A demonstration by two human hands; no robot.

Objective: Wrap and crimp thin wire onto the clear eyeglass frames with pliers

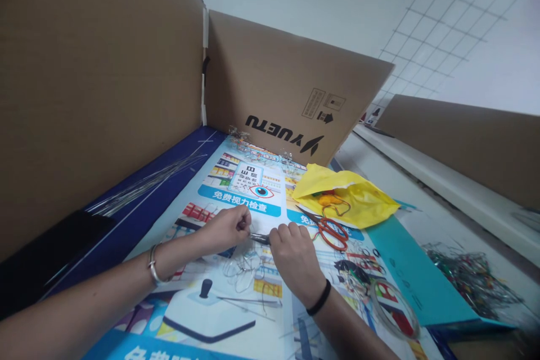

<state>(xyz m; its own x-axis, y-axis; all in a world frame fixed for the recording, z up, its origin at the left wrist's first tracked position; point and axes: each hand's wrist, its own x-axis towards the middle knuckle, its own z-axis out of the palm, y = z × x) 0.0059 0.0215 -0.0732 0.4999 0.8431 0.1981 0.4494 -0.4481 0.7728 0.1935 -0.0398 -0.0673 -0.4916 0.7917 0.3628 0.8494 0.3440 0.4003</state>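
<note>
My right hand [293, 259] is closed around the handles of a pair of pliers [259, 238], whose dark metal jaws point left. Right at the jaw tips, my left hand [230, 229] is closed in a pinch; what it grips is too small and covered to make out. Loose curls of thin wire [244, 273] lie on the printed sheet [287, 320] just below both hands. To the right of my right hand rest orange-handled scissors [333, 233], their blades partly open.
A yellow bag [371, 202] with orange thread lies behind the scissors. Straight wires [156, 180] run along the left side. Cardboard walls [261, 79] stand at the left and back. At right are a round clear container [394, 309] and a tangled wire pile [472, 281].
</note>
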